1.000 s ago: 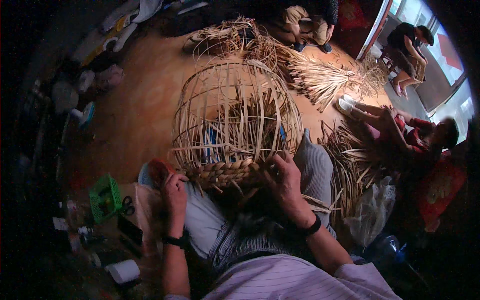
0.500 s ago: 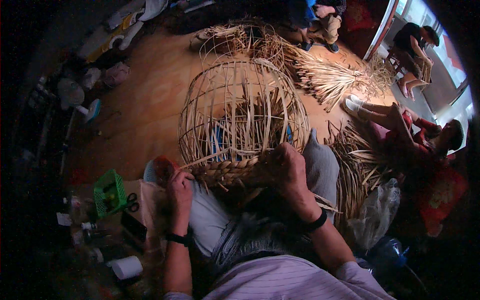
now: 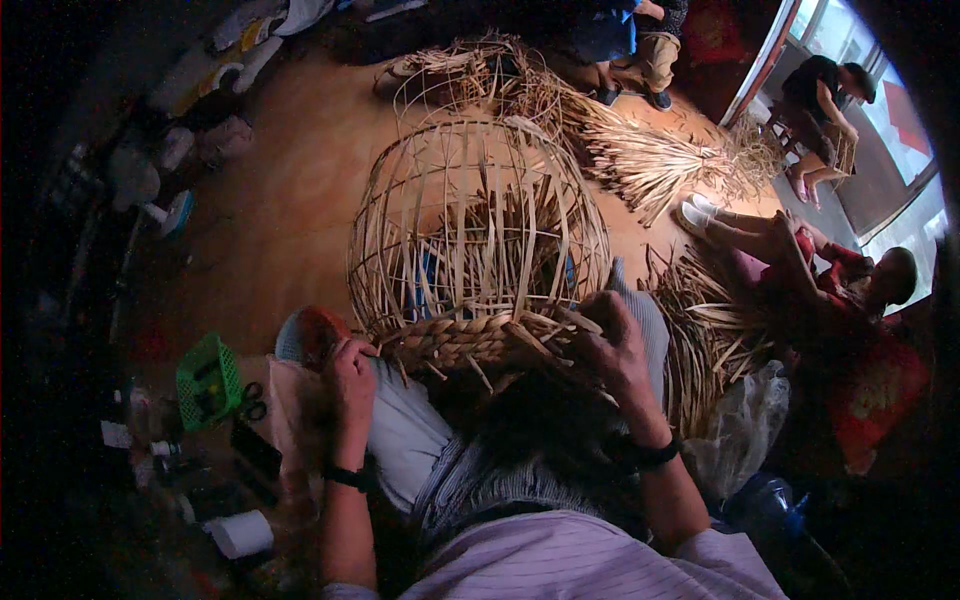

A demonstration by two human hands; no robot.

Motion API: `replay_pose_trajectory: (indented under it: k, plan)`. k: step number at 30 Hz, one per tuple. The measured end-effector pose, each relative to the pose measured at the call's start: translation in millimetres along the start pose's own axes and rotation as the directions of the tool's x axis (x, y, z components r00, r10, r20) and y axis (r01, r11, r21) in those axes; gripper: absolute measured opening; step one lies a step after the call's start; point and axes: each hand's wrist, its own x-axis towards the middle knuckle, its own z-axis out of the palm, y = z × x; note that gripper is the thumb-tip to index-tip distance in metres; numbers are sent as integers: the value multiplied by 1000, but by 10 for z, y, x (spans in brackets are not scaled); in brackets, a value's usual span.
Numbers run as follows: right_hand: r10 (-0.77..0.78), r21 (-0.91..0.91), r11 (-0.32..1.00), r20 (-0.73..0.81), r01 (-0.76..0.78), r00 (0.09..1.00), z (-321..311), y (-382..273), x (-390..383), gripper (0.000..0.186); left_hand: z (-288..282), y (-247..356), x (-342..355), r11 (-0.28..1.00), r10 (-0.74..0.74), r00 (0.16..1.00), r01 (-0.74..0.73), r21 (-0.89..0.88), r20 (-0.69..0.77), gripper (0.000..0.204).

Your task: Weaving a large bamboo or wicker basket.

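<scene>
An open lattice basket frame (image 3: 475, 128) of pale strips lies in front of my knees, with a thick braided band (image 3: 460, 342) along its near edge. My left hand (image 3: 352, 372) is closed at the band's left end, fingertips pinching its edge. At the band's right end, where loose strips stick out, my right hand (image 3: 615, 350) is closed on a pale strip (image 3: 582, 322); its fingertips are partly hidden. Long dried strips (image 3: 690, 340) lie in a heap beside my right knee.
Green plastic basket (image 3: 205, 380), scissors (image 3: 253, 400) and white cylinder (image 3: 240, 535) sit at left; plastic bag (image 3: 745, 420) at right. Seated people (image 3: 850, 275) (image 3: 825, 105) are at right, more (image 3: 655, 65) at the back. Strip bundles (image 3: 650, 150) spread beyond the basket; clutter (image 3: 220, 140) lines the left wall.
My right hand has moved rightward along the band since half a second ago. The light strip that then slanted from near my left hand across the band no longer shows there.
</scene>
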Motion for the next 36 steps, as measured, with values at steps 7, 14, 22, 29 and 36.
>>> replay_pose_trajectory:
  k: [7,14,22,29,36]
  plan:
    - [69,1,998,25,-69,997,160,137,-14,27,-75,30,7,998,26,999,-25,62,-18,15]
    - [179,543,837,-157,-66,971,-399,-304,-69,25,-148,33,-2,998,38,999,-37,-53,14,17]
    - [404,839,542,-307,45,862,-380,-460,-342,14,-280,1573,148,946,303,946,-284,-154,113,33]
    - [190,549,828,-82,-114,978,-775,-336,-668,20,71,1971,316,878,471,850,-477,-35,237,46]
    - [294,433,885,-226,-175,929,-1279,-61,-646,35,159,1985,289,874,470,836,-485,-20,285,45]
